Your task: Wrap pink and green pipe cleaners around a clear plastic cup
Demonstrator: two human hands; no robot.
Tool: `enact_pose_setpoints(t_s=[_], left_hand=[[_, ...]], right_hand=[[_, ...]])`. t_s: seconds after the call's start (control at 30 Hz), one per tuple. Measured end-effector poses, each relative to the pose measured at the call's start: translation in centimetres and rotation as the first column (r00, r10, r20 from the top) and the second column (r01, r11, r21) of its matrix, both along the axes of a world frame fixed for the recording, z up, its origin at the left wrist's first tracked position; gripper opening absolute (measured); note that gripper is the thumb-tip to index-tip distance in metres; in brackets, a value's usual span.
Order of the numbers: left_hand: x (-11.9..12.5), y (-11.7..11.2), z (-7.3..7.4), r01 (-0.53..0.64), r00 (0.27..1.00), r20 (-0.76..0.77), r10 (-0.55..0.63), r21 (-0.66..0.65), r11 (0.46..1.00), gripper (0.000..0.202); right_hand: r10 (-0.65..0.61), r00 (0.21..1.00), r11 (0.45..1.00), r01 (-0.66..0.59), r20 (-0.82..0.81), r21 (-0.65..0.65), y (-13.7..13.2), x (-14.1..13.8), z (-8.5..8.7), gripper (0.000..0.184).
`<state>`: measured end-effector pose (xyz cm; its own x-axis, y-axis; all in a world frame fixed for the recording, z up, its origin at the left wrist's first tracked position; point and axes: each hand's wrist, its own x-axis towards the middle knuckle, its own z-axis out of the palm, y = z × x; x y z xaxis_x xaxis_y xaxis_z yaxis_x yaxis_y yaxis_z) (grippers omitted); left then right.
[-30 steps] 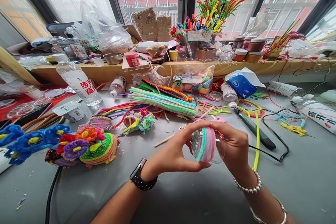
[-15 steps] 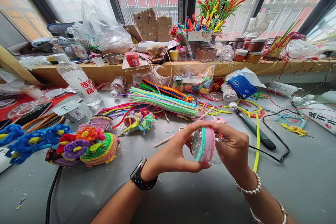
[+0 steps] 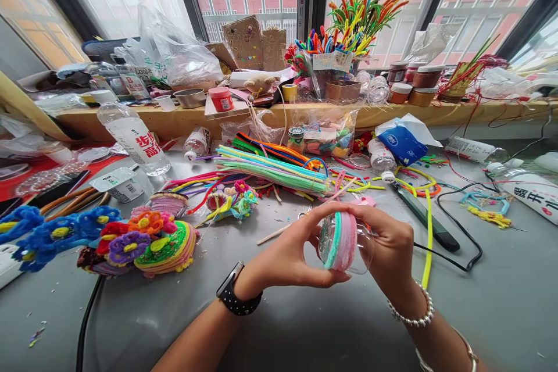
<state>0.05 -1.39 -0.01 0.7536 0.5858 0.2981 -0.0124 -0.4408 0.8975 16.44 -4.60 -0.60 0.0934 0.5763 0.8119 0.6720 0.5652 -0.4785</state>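
Between my two hands is a clear plastic cup (image 3: 344, 241), tilted on its side above the grey table. Fuzzy pipe cleaners in mint, lilac and pink are wound around it as bands. My left hand (image 3: 300, 247) grips it from the left, thumb below and fingers over the top. On the other side my right hand (image 3: 390, 238) holds the clear end, its fingertips partly hidden behind the cup. A thin wooden stick (image 3: 274, 234) lies on the table just beyond my left hand.
A bundle of pipe cleaners (image 3: 274, 168) lies ahead. Finished pipe-cleaner flowers (image 3: 131, 238) sit at the left, near a standing water bottle (image 3: 135, 136). At the right are a dark green cutter-like tool (image 3: 425, 218), a black cable (image 3: 475, 256) and a lying bottle (image 3: 529, 192).
Almost nothing differs. Both hands keep the same hold on the wrapped cup, and the view has shifted very slightly.
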Motion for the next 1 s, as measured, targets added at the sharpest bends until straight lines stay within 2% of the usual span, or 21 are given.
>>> enact_pose_setpoints(t_s=[0.43, 0.6, 0.77, 0.87, 1.0], left_hand=[[0.0, 0.0, 0.0, 0.003, 1.0, -0.003, -0.003, 0.005, 1.0, 0.077], [-0.1, 0.2, -0.1, -0.031, 0.999, -0.039, 0.032, 0.031, 0.999, 0.077], [-0.1, 0.2, -0.3, -0.055, 0.998, -0.027, 0.057, 0.076, 0.996, 0.078], [-0.1, 0.2, -0.3, -0.032, 0.999, -0.006, 0.033, 0.081, 0.996, 0.077], [-0.1, 0.2, -0.3, -0.026, 1.0, -0.012, 0.028, 0.099, 0.995, 0.077]], right_hand=[[0.028, 0.998, 0.999, -0.03, -0.053, -0.034, -0.2, 0.1, -0.2, 0.012], [0.068, 0.991, 0.989, -0.082, -0.12, -0.122, 0.2, 0.2, -0.5, 0.013], [0.149, 0.972, 0.95, -0.193, -0.184, -0.245, 0.7, 0.3, -0.1, 0.02], [0.173, 0.966, 0.945, -0.217, -0.19, -0.244, 0.9, 0.3, 0.0, 0.018], [0.151, 0.97, 0.959, -0.19, -0.189, -0.209, 0.8, 0.3, -0.1, 0.021]])
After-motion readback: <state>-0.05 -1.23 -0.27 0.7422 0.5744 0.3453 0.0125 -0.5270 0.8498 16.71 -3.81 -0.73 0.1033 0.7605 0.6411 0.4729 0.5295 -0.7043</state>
